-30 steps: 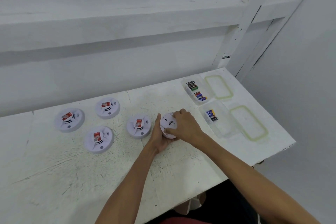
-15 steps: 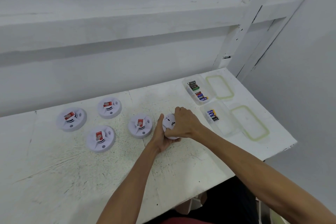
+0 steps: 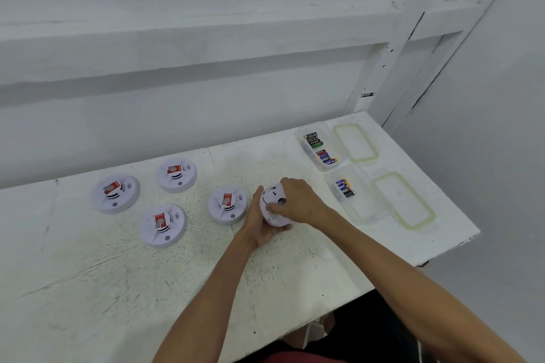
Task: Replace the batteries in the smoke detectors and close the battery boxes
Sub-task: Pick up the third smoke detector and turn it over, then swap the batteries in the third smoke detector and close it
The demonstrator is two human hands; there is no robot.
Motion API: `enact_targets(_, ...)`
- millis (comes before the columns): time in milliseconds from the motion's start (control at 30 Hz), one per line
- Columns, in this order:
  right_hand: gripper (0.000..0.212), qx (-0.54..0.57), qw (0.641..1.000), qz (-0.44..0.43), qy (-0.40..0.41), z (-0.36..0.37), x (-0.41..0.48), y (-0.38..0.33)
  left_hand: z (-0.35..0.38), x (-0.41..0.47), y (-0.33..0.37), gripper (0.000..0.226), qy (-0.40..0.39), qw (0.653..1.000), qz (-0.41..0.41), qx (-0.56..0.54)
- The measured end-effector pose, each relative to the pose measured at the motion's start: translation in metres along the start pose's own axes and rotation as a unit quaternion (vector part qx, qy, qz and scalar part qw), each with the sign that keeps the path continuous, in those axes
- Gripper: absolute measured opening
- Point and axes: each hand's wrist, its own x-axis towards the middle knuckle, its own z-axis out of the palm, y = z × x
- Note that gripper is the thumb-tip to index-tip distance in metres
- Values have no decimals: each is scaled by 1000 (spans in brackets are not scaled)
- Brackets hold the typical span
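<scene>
On the table (image 3: 118, 289), four smoke detectors (image 3: 114, 193) (image 3: 176, 175) (image 3: 162, 225) (image 3: 227, 204), two battery boxes (image 3: 328, 134) (image 3: 363, 204), fifth detector (image 3: 272, 200) gripped by left hand (image 3: 260, 227), right hand (image 3: 301, 200).

Table (image 3: 88, 289) layout, clocked from held detector (image 3: 272, 209)
Four loose detectors (image 3: 162, 225) at 9-10; far battery box (image 3: 320, 146) at 1, near battery box (image 3: 351, 194) at 3; lids (image 3: 355, 143) just beside each box, at its 3.

Cool, even light keeps the white table (image 3: 88, 289) bright; a grey shadow runs under the wall ledge (image 3: 177, 35) (the arms (image 3: 398, 289) cast only faint ones). Labels on the smoke detectors (image 3: 115, 193) look soft; lines bow near the edges.
</scene>
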Motion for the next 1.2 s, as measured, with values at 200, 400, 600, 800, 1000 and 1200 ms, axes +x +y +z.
enact_targets(200, 23, 117, 992, 47, -17, -13, 5, 18, -1, -2, -1, 64, -8, 1000, 3, -14)
enact_targets(400, 12, 405, 895, 182, 53, -25, 6, 43, -7, -5, -1, 66, -42, 995, -6, -87)
enact_targets(600, 20, 318, 912, 219, 139, -10, -4, 62, -8, -6, -6, 68, -65, 987, 22, -143)
enact_targets(800, 42, 239, 933, 230, 141, 19, -7, 76, -7, -7, -5, 94, -87, 983, 52, -153)
enact_targets(1000, 50, 155, 954, 184, 177, 29, -11, 69, -6, -10, -3, 102, -99, 980, 49, -166)
enact_targets(1200, 45, 194, 961, 87, 177, 25, -14, 40, -11, -5, -7, 63, -50, 984, 25, -168)
